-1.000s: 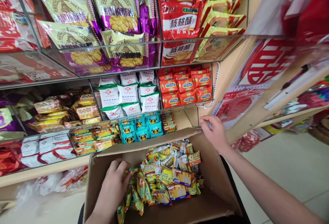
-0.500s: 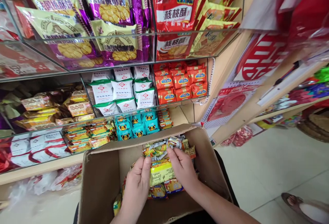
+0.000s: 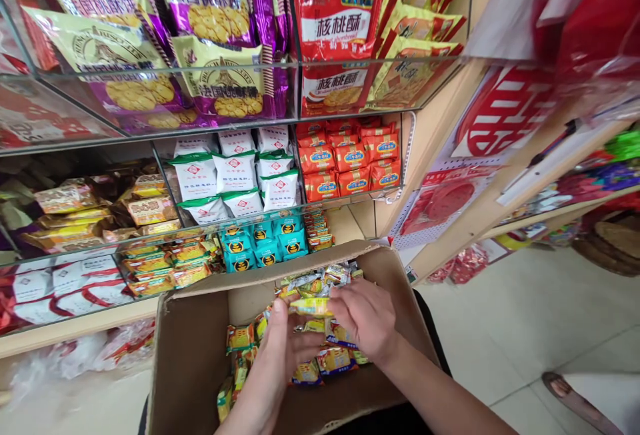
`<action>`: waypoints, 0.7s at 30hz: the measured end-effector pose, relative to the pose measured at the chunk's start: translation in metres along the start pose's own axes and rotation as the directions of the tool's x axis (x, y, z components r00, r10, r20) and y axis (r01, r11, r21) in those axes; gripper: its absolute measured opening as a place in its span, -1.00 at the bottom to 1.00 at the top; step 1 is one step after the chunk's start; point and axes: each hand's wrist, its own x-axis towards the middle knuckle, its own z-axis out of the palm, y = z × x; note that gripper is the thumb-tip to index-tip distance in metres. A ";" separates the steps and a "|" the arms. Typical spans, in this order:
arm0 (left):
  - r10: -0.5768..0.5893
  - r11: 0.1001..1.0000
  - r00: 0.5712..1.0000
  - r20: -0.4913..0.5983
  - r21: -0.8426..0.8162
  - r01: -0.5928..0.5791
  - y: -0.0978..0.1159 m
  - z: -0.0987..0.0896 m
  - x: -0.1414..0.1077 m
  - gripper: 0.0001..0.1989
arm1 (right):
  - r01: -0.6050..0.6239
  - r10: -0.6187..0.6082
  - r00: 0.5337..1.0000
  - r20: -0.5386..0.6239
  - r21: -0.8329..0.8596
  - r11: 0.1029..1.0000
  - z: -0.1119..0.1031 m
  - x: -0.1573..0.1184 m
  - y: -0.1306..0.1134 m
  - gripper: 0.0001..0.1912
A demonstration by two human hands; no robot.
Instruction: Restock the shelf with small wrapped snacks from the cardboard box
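Observation:
Above the cardboard box (image 3: pixel 193 355), my right hand (image 3: pixel 367 318) pinches the right end of a yellow biscuit packet (image 3: pixel 311 306), now seen nearly edge-on. My left hand (image 3: pixel 277 355) is open at the packet's other end. Its thumb points up near the tip and its fingers spread below; whether the thumb touches the wrapper I cannot tell. Inside the box lie several small wrapped snacks: orange-and-green packets (image 3: pixel 240 338) on the left, blue-and-yellow packets (image 3: pixel 336 360) below my hands, and silver-and-yellow pieces (image 3: pixel 336 274) by the far wall.
Shelves with clear dividers stand behind the box. They hold teal packets (image 3: pixel 267 255), white-and-green packets (image 3: pixel 235 175), red packets (image 3: pixel 353 158) and large purple biscuit bags (image 3: pixel 215 12). A wooden side panel (image 3: pixel 435 128) rises on the right. Another person's foot (image 3: pixel 567 388) is at lower right.
The yellow packet has tilted from showing its broad face to edge-on. My left hand has loosened its pinch and spread its fingers; my right hand has turned over the packet's right end.

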 end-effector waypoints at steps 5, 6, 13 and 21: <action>-0.069 0.901 0.971 0.229 -0.403 0.160 0.004 -0.007 -0.004 -0.60 | -0.104 0.068 0.976 0.206 0.170 0.980 -0.006 -0.012 -0.009 -0.87; -0.040 0.906 0.978 0.204 -0.405 0.122 0.003 -0.011 -0.003 -0.55 | -0.215 0.169 0.956 0.238 0.183 0.959 -0.006 -0.015 -0.011 -0.82; 0.061 0.942 0.969 0.240 -0.336 0.024 0.001 -0.017 0.000 -0.32 | -0.832 0.587 0.537 0.607 0.497 0.247 -0.004 -0.023 -0.008 -0.61; 0.315 0.880 0.910 0.271 0.274 -0.387 -0.002 -0.024 0.010 -0.44 | -0.892 0.605 0.450 0.657 0.363 0.269 -0.014 -0.011 0.007 -0.73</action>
